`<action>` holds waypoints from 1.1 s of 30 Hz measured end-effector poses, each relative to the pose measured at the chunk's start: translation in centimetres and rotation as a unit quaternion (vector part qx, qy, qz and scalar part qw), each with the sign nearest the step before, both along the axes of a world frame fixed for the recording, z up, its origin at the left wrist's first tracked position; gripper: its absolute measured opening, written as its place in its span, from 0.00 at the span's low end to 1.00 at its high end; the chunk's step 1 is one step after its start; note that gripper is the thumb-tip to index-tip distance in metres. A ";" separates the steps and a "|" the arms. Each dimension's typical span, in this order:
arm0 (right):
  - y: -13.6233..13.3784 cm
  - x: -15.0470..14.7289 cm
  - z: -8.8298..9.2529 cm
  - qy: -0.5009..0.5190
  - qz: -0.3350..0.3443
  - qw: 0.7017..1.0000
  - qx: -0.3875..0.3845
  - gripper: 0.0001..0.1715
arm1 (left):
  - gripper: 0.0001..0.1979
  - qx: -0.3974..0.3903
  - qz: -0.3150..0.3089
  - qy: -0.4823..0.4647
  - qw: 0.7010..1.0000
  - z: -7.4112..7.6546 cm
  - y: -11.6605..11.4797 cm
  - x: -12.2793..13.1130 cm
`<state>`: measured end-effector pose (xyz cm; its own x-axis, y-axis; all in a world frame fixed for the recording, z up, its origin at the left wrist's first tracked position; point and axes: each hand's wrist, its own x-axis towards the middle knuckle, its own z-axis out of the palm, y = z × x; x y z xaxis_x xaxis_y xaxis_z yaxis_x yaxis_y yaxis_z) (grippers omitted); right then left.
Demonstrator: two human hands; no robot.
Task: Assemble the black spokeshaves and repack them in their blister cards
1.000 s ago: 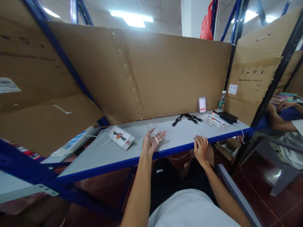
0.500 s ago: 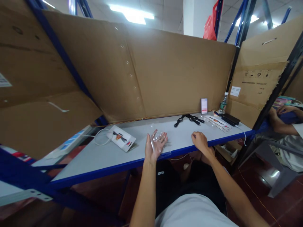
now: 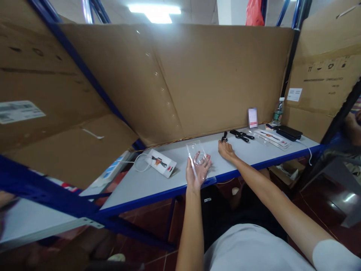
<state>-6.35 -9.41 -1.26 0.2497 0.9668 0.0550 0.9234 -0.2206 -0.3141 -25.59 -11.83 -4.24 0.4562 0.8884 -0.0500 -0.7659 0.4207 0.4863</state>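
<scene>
A clear plastic tray (image 3: 199,157) with a round hollow lies in my left hand (image 3: 197,170), palm up, near the table's front edge. My right hand (image 3: 226,150) is closed on a black strap item (image 3: 224,137), whose upper part shows beyond the fingers. Beside it on the table lie more black strap items (image 3: 241,135). To the left rests a white printed card package (image 3: 160,162) with a picture of a black and orange item.
On the right of the white table (image 3: 169,184) are a phone standing upright (image 3: 252,117), a water bottle (image 3: 278,112), packaged items (image 3: 272,138) and a black case (image 3: 289,132) with a white cable. Cardboard walls (image 3: 220,79) enclose the back and sides.
My right hand has moved forward and left to one black strap item. The clear tray is now tilted more upright in my left hand. The whole view has shifted.
</scene>
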 end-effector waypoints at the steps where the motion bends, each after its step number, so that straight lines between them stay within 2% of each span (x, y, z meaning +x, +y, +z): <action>1: -0.8 0.1 -0.2 0.022 -0.002 1.000 0.014 0.28 | 0.24 0.002 -0.002 -0.001 1.000 0.0 0.0 0.0; 5: -4.8 1.1 -1.0 0.140 -0.018 0.986 0.088 0.28 | 0.24 0.011 -0.007 -0.007 1.000 0.0 0.0 0.0; 9: -9.4 2.7 -1.3 0.299 -0.042 0.944 0.136 0.16 | 0.24 0.000 0.002 0.000 1.000 0.4 -0.4 0.2; 11: -11.8 3.1 -1.2 0.394 -0.040 0.907 0.146 0.11 | 0.24 -0.004 0.007 0.004 1.000 0.7 -1.1 0.3; 16: -18.5 2.2 -0.7 0.556 -0.007 0.816 0.158 0.18 | 0.23 -0.007 0.031 -0.002 0.999 1.0 -4.1 1.1; 17: -19.7 1.8 -0.4 0.621 0.002 0.767 0.161 0.20 | 0.22 -0.003 0.036 -0.004 0.999 1.1 -4.8 1.5; 19: -21.7 1.0 0.5 0.695 0.016 0.701 0.159 0.22 | 0.21 0.007 0.043 -0.004 0.999 1.2 -6.2 2.3; 20: -22.4 0.7 1.1 0.718 0.025 0.678 0.158 0.22 | 0.21 0.011 0.048 -0.003 0.999 1.3 -6.9 2.8; 22: -23.4 0.0 2.2 0.740 0.045 0.653 0.157 0.21 | 0.20 0.018 0.067 -0.004 0.998 1.7 -8.0 3.8; 25: -23.8 -1.0 3.2 0.755 0.068 0.636 0.147 0.21 | 0.19 0.031 0.095 -0.001 0.995 2.1 -9.3 5.1; 27: -23.7 -1.7 3.0 0.753 0.071 0.640 0.135 0.21 | 0.18 0.045 0.096 0.006 0.994 2.2 -10.1 5.9; 30: -23.1 -2.6 1.9 0.735 0.079 0.666 0.104 0.23 | 0.17 0.051 0.097 0.019 0.994 2.2 -11.3 7.2; 33: -22.7 -3.2 0.8 0.684 0.093 0.719 0.075 0.22 | 0.17 0.031 0.098 0.041 0.994 1.9 -12.2 8.3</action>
